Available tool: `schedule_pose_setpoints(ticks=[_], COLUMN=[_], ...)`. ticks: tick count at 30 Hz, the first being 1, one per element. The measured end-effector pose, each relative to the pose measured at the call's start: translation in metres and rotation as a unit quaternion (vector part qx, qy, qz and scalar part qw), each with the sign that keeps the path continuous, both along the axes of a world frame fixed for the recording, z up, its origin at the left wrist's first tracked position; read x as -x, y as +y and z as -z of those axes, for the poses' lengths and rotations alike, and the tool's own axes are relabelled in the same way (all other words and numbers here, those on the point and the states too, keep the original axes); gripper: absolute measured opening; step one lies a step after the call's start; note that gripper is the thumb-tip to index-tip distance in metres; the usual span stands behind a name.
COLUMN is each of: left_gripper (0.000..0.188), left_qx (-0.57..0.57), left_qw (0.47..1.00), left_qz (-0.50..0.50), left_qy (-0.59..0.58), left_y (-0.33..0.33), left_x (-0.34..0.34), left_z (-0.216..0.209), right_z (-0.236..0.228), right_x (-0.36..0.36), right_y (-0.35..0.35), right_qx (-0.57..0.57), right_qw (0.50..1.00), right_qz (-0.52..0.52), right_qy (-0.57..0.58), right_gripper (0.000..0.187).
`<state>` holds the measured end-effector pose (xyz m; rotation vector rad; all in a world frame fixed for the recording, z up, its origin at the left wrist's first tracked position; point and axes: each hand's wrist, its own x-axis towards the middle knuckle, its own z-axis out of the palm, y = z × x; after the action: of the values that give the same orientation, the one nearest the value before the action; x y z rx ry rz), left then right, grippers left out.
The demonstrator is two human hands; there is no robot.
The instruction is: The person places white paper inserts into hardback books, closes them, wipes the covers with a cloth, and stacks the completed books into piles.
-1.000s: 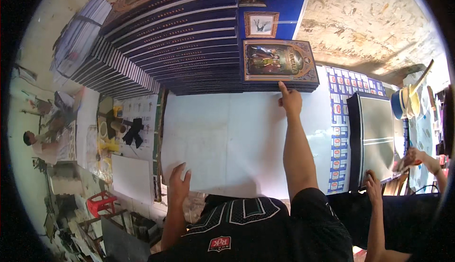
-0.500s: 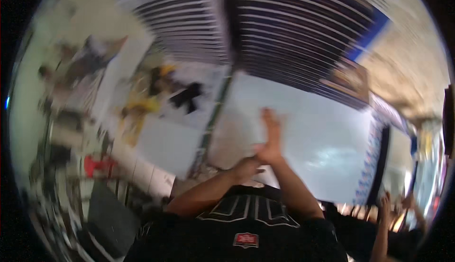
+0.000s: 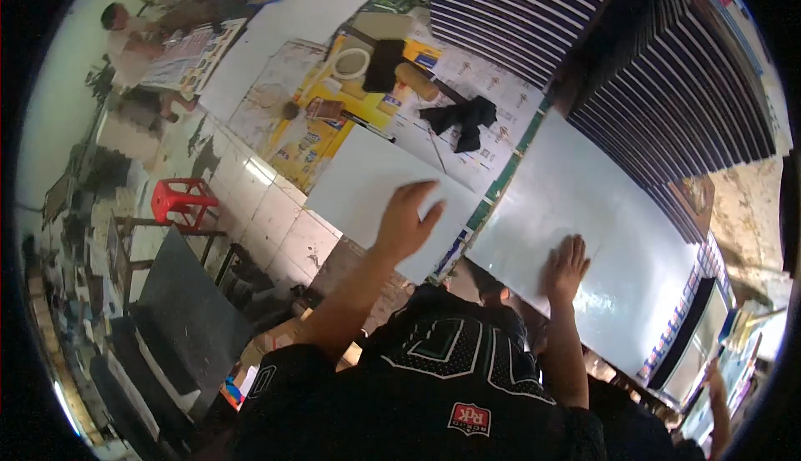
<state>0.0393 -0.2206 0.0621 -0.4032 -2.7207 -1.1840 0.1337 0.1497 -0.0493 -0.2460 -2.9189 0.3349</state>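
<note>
My left hand (image 3: 407, 221) is over a plain white sheet (image 3: 363, 179) on the left table, fingers curved and thumb apart, with nothing held. Whether it touches the sheet I cannot tell. On the right, my right hand (image 3: 568, 267) lies palm down on a larger glossy white surface (image 3: 534, 194), its fingers stretched out. A strip with a green edge (image 3: 513, 165) runs between the two white areas. Beyond the left sheet lie a crumpled black cloth (image 3: 464, 123) and a thin stick (image 3: 437, 151) on printed paper.
Two tall stacks of dark panels with white edges (image 3: 517, 19) (image 3: 680, 98) stand at the back. A tape roll (image 3: 350, 63), brown cylinder (image 3: 415, 81) and black slab (image 3: 384, 65) lie left. A red stool (image 3: 185, 201) stands left. Another person (image 3: 133, 48) is far left; someone's arm (image 3: 719, 407) shows right.
My hands were together over the right white surface. They have parted, the left moving over the left sheet and the right down onto the right surface. The view has turned left.
</note>
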Motion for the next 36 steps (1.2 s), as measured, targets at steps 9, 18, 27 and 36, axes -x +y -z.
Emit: schedule_pose_setpoints(ticks=[9,18,27,36], left_gripper=[0.065,0.050,0.058,0.063], left_qx=[0.243,0.224,0.172,0.144], left_qw=[0.957,0.956,0.966,0.945], left_qz=[0.129,0.145,0.165,0.284], left_qy=[0.088,0.118,0.102,0.078], left_y=[0.036,0.051,0.058,0.193], left_x=[0.039,0.042,0.035,-0.006], left_z=[0.027,0.037,0.029,0.017], right_z=[-0.014,-0.018,-0.028,-0.035], right_x=[-0.007,-0.007,-0.013,-0.034], right_y=[-0.009,-0.005,0.003,0.043], right_qx=[0.013,0.065,0.163,0.336], right_qw=[0.997,0.995,0.982,0.939], right_qz=[0.052,0.080,0.091,0.055], right_qy=[-0.053,-0.017,0.040,0.054], right_gripper=[0.067,0.051,0.051,0.035])
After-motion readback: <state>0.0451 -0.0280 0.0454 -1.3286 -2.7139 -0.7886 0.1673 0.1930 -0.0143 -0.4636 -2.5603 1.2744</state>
